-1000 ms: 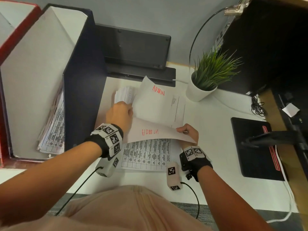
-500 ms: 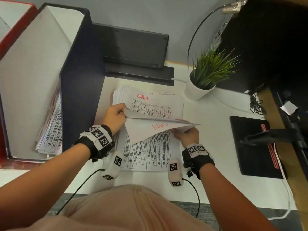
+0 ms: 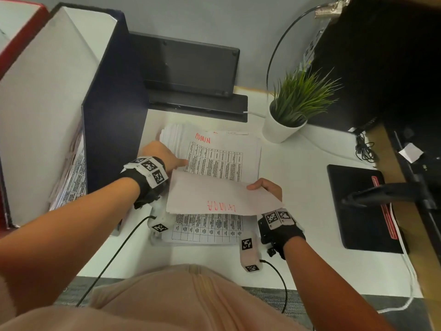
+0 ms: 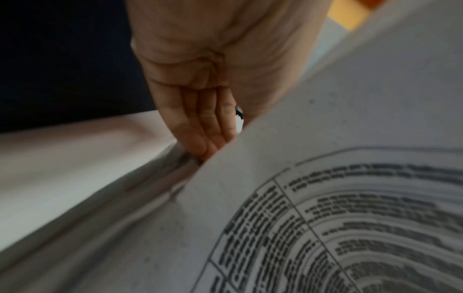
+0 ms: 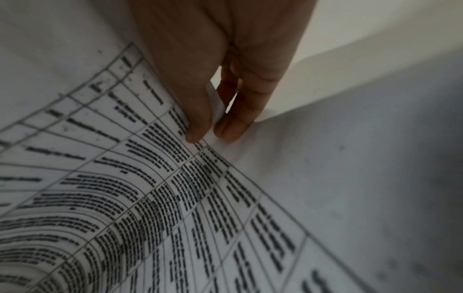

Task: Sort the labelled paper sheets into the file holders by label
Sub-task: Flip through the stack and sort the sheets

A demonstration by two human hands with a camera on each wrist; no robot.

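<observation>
Item: white printed sheet with red handwritten label (image 3: pixel 222 194), flipped face-down and held above the stack of white table-printed sheets (image 3: pixel 214 161) at the centre of the white counter (image 3: pixel 298 182). Its label shows through reversed; it seems to read ADMIN, though that is a judgement.

Right hand (image 3: pixel 267 187): thumb and fingers pinch the sheet's edge at 3 o'clock; the wrist view confirms the pinch.

Left hand (image 3: pixel 164 155): at 9 o'clock of the stack, fingers (image 4: pixel 200 128) straight and together, tips against the stack's edge, thumb towards the lifted sheet. Nothing seen curled round paper.

Stack: top page labelled ADMIN in red.

Dark navy upright file holder (image 3: pixel 105 96): at 10 o'clock, already holding several printed sheets (image 3: pixel 71 177). Red-edged file holder (image 3: pixel 21 27): farther left, contents not visible.

Progress, judged: some sheets filed; a thick stack remains; the held sheet not yet placed.

Obscured: holder labels not in view; table text blurred in both wrist views; red holder cut off by the frame edge; stack's lower part covered by the lifted sheet.

Other: potted green plant (image 3: pixel 293 108) at 1 o'clock.
</observation>
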